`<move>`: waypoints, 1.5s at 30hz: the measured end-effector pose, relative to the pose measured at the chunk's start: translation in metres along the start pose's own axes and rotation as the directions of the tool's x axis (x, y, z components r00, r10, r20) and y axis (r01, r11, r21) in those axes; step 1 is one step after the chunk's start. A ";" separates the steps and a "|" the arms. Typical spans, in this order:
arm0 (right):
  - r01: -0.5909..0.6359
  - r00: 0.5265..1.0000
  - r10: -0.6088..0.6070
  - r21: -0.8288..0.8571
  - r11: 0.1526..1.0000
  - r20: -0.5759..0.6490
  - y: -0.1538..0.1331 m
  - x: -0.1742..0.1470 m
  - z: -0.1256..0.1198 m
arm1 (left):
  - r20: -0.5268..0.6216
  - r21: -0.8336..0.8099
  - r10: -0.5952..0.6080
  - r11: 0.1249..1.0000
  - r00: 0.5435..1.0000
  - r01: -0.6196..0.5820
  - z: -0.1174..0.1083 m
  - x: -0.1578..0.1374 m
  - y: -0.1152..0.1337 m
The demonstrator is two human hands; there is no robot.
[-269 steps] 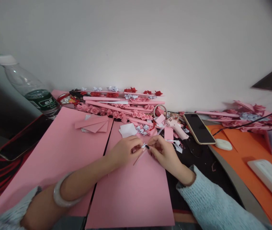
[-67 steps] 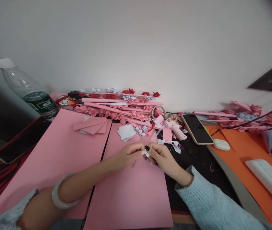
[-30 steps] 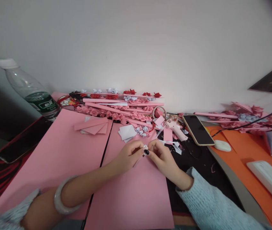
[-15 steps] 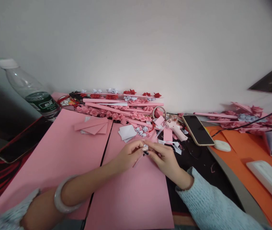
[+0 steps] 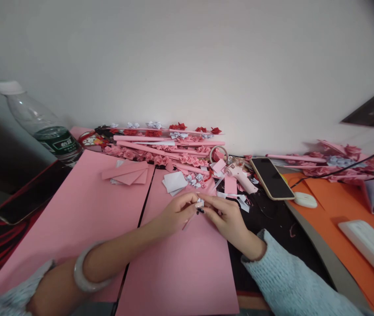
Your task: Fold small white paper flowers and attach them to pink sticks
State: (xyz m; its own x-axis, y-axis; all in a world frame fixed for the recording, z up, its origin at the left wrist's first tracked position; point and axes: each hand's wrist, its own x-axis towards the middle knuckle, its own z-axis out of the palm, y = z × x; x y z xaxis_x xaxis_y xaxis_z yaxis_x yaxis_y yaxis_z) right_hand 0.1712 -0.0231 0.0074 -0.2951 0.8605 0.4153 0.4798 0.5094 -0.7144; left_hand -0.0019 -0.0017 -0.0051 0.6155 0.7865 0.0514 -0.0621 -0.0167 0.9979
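Pale grey wall (image 5: 187, 66) stands behind the table (image 5: 251, 300), which is crowded with paper stock. Your left hand (image 5: 175, 215) has its grip pinching a small folded white paper piece (image 5: 200, 202) above the right-hand one of two large pink sheets (image 5: 180, 276). A thin pinkish stick (image 5: 188, 224) projects below; its join to the piece is hidden. Your right hand (image 5: 228, 219) pinches the same piece from the opposite side.

Change recorded: a second ago your right forefinger was bent back; it now lies extended over the piece, meeting your left fingertips. In my judgement, this steadies the folds better.

Count, left to right: one dark slab (image 5: 25, 197), probably a phone; one green-labelled plastic bottle (image 5: 58, 139); one fan of pink slips (image 5: 129, 172); one stack of white squares (image 5: 174, 181); one tape roll (image 5: 211, 153); one pink hot glue gun (image 5: 242, 177); one pale-framed smartphone (image 5: 272, 177); one small white case (image 5: 305, 200); one long white device (image 5: 366, 245), type undetermined. Paper roses (image 5: 129, 153) form two groups, behind your sheets and far right; overlap prevents counting them.
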 end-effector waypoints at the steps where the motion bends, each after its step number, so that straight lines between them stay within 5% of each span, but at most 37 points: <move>1: 0.000 1.000 0.000 -0.001 1.000 0.000 0.000 0.000 0.000 | 0.001 0.003 -0.001 1.000 1.000 0.001 0.000 0.000 0.000; 12: -0.010 1.000 0.010 -0.060 0.998 0.001 0.000 0.000 -0.001 | -0.043 0.058 -0.028 0.998 0.999 0.031 0.002 -0.002 0.012; 30: 0.067 0.976 -0.048 -0.079 0.995 0.214 0.006 0.004 -0.008 | -0.016 0.003 -0.067 0.998 0.998 0.067 -0.001 -0.002 0.011; 45: -0.003 0.960 0.012 -0.034 0.999 0.279 0.002 0.003 -0.007 | -0.019 0.189 -0.050 0.981 0.999 0.053 0.002 -0.003 0.010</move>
State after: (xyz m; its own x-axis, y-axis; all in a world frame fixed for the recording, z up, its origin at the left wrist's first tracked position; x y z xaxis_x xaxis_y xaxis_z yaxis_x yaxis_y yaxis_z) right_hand 0.1770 -0.0192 0.0117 -0.5076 0.8294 0.2332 0.5081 0.5068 -0.6964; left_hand -0.0027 -0.0051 0.0050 0.6025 0.7981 0.0006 0.1202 -0.0914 0.9885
